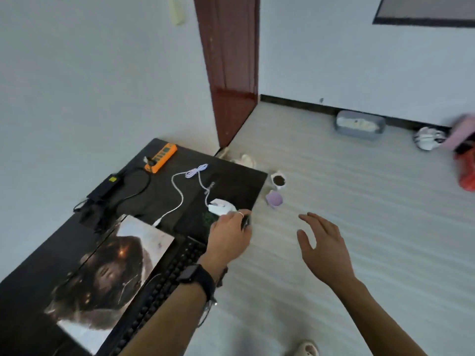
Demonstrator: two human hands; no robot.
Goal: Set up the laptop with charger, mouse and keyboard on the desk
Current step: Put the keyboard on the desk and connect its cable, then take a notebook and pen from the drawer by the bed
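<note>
A closed laptop (110, 268) with a picture on its lid lies on the dark desk (231, 181). A black keyboard (164, 281) lies along its right side. The white mouse (219, 205) sits near the desk's right edge, and its white cable (180, 191) loops back toward the laptop. My left hand (228, 236), with a black watch on the wrist, curls its fingers over the near end of the mouse. My right hand (323, 246) hovers over the floor to the right of the desk, fingers spread and holding nothing. The black charger brick (108, 187) lies at the back left.
An orange power strip (161, 158) sits at the desk's far corner with a plug in it. On the floor beside the desk stand a white pot (278, 180) and a purple cup (274, 199). A red-brown door (231, 73) is behind. A grey box (359, 124) sits by the wall.
</note>
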